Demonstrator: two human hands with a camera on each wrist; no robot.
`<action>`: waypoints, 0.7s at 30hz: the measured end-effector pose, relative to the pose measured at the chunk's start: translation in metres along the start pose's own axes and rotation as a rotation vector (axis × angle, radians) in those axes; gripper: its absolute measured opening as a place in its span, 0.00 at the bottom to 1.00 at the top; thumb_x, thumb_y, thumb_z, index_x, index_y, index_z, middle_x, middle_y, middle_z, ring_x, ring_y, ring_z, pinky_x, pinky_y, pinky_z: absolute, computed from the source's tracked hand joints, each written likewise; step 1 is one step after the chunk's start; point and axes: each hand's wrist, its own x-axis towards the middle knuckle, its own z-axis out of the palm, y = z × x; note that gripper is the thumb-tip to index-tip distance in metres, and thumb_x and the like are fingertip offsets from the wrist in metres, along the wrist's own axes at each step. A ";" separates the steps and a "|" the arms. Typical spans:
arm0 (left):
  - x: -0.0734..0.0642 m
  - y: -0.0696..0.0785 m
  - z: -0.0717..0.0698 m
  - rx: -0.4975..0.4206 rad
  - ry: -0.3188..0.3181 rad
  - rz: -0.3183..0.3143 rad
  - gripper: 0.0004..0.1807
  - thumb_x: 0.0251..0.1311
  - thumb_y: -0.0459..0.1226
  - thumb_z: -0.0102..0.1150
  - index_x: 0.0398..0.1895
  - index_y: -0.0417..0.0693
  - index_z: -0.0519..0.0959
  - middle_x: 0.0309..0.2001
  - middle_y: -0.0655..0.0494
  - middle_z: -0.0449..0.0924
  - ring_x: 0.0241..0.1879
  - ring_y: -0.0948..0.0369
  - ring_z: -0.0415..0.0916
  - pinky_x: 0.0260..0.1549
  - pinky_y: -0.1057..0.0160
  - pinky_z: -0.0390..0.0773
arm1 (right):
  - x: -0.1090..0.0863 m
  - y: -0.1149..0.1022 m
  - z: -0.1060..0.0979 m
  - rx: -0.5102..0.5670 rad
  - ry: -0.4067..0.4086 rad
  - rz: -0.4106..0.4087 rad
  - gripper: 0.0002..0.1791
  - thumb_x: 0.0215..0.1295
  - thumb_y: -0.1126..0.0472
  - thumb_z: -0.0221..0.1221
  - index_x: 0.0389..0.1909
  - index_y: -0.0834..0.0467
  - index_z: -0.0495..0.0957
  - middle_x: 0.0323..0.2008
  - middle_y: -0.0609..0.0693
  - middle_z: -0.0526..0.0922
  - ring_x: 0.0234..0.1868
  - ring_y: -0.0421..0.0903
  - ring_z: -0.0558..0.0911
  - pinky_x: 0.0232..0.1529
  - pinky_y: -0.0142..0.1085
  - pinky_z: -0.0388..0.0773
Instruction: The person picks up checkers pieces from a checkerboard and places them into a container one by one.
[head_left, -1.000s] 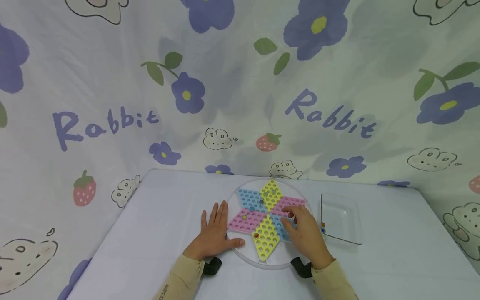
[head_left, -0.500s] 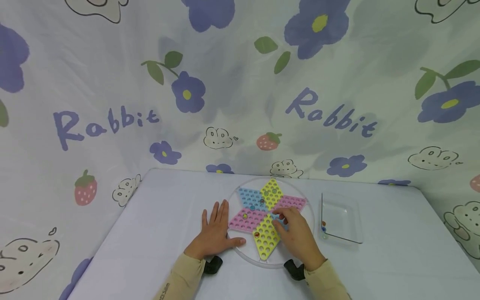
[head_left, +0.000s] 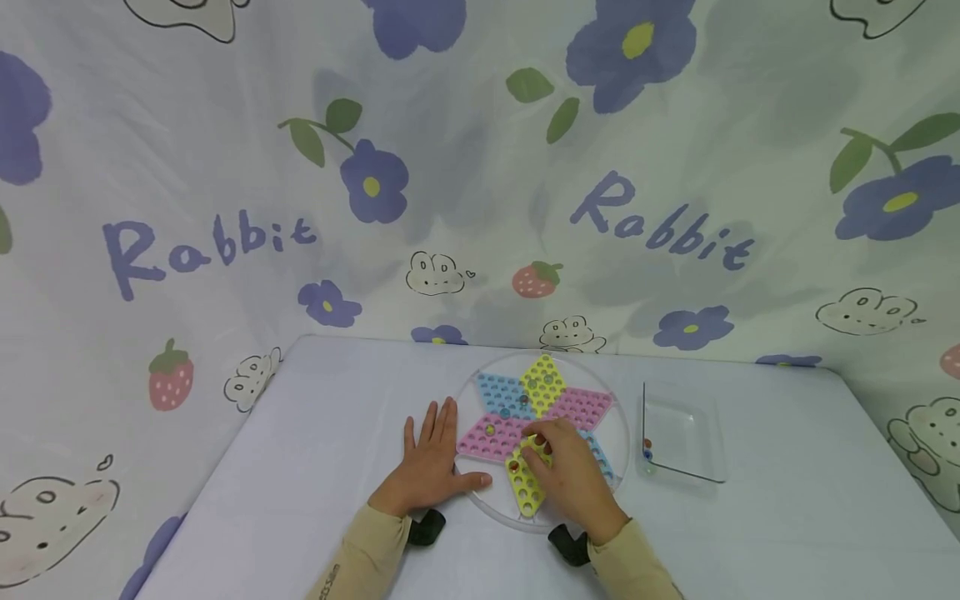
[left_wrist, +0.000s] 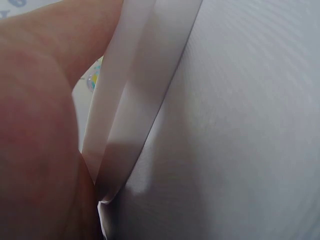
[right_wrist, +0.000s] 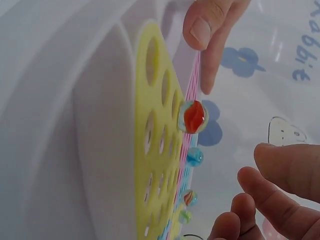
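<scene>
A round Chinese checkers board (head_left: 592, 500) with a star of yellow, pink and blue hole plates lies on the table. My left hand (head_left: 427, 471) rests at its left rim, fingers straight and thumb over the edge. In the left wrist view that hand (left_wrist: 37, 120) lies against the white rim (left_wrist: 130, 105). My right hand (head_left: 570, 471) hovers over the near yellow plate, its fingers bent loosely with nothing visible between them. Just left of its fingertips, a red-swirled marble (head_left: 513, 467) sits in a hole; the right wrist view shows this marble (right_wrist: 194, 117) apart from the fingers.
Several other marbles sit on the board, including a yellowish marble (head_left: 490, 430) and a blue marble (head_left: 505, 413). Right of the board stands a clear tray (head_left: 684, 477) with a few marbles (head_left: 648, 455) at its left side. A patterned curtain (head_left: 480, 183) hangs behind the table.
My right hand has moved left across the board, from the right-hand blue plate to the near yellow plate beside the red-swirled marble. The left hand stays at the rim.
</scene>
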 end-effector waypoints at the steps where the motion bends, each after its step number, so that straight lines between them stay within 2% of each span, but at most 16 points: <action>1: 0.000 0.000 0.000 0.000 0.001 0.001 0.68 0.41 0.76 0.46 0.72 0.37 0.36 0.73 0.45 0.32 0.71 0.47 0.27 0.61 0.37 0.28 | 0.000 0.000 0.001 0.002 -0.002 0.002 0.10 0.61 0.58 0.60 0.44 0.54 0.78 0.35 0.46 0.73 0.34 0.38 0.71 0.36 0.34 0.73; 6: 0.002 -0.001 0.002 0.011 0.001 0.003 0.68 0.41 0.76 0.44 0.72 0.37 0.35 0.73 0.45 0.32 0.71 0.47 0.27 0.61 0.37 0.29 | 0.001 -0.001 0.005 0.001 -0.007 -0.008 0.11 0.61 0.58 0.60 0.44 0.54 0.78 0.34 0.44 0.72 0.33 0.38 0.71 0.35 0.34 0.72; 14: 0.002 -0.003 0.002 0.007 0.000 0.001 0.69 0.40 0.77 0.43 0.72 0.38 0.34 0.73 0.45 0.31 0.71 0.47 0.26 0.61 0.37 0.27 | 0.000 -0.003 0.013 0.024 -0.067 -0.011 0.11 0.61 0.58 0.61 0.43 0.55 0.79 0.33 0.45 0.72 0.31 0.40 0.71 0.32 0.32 0.70; 21: 0.002 -0.003 0.003 0.008 0.007 0.010 0.69 0.40 0.78 0.42 0.72 0.38 0.34 0.73 0.45 0.31 0.71 0.47 0.26 0.61 0.37 0.27 | -0.003 -0.001 0.018 0.007 -0.077 -0.007 0.11 0.59 0.56 0.61 0.42 0.53 0.78 0.34 0.44 0.73 0.32 0.40 0.71 0.33 0.33 0.70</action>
